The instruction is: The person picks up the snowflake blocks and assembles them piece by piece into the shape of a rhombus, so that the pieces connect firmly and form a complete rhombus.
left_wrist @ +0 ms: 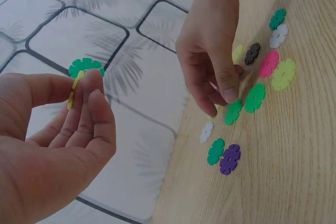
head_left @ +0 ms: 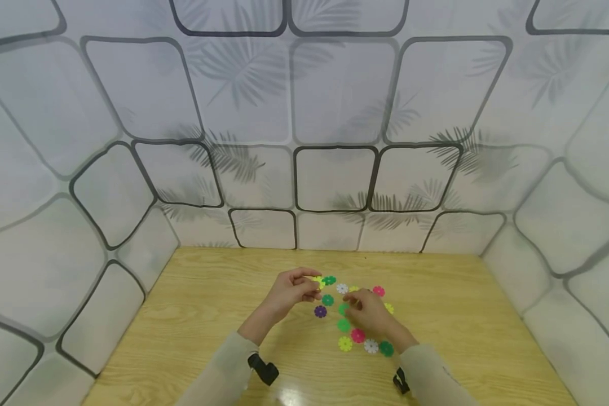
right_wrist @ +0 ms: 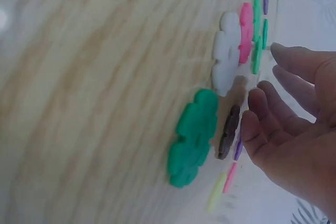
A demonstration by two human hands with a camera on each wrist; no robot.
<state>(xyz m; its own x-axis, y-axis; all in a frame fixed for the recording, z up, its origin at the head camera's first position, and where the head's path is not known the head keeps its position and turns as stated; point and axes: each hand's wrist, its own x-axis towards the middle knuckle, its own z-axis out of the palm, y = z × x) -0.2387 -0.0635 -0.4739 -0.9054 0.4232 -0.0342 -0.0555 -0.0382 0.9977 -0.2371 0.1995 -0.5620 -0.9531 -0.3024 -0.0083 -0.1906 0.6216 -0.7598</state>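
Note:
My left hand (head_left: 295, 287) pinches a yellow notched flower disc (left_wrist: 75, 90) between thumb and fingertips, held up off the table. A green flower disc (left_wrist: 84, 66) is joined to its edge or right behind it; the frames do not settle which. My right hand (head_left: 371, 312) hovers low over the loose discs with its fingers loosely bent, and no disc shows in its grasp. Nearest it in the right wrist view are a brown disc (right_wrist: 229, 132), a white disc (right_wrist: 226, 53) and a dark green disc (right_wrist: 193, 138). Some discs are hidden behind this hand.
Several more flower discs lie flat on the wooden table (head_left: 208, 316), among them a purple one (head_left: 320, 311), a pink one (head_left: 357, 335) and a yellow one (head_left: 345, 343). A patterned wall covering (head_left: 330, 180) rises at the back and both sides.

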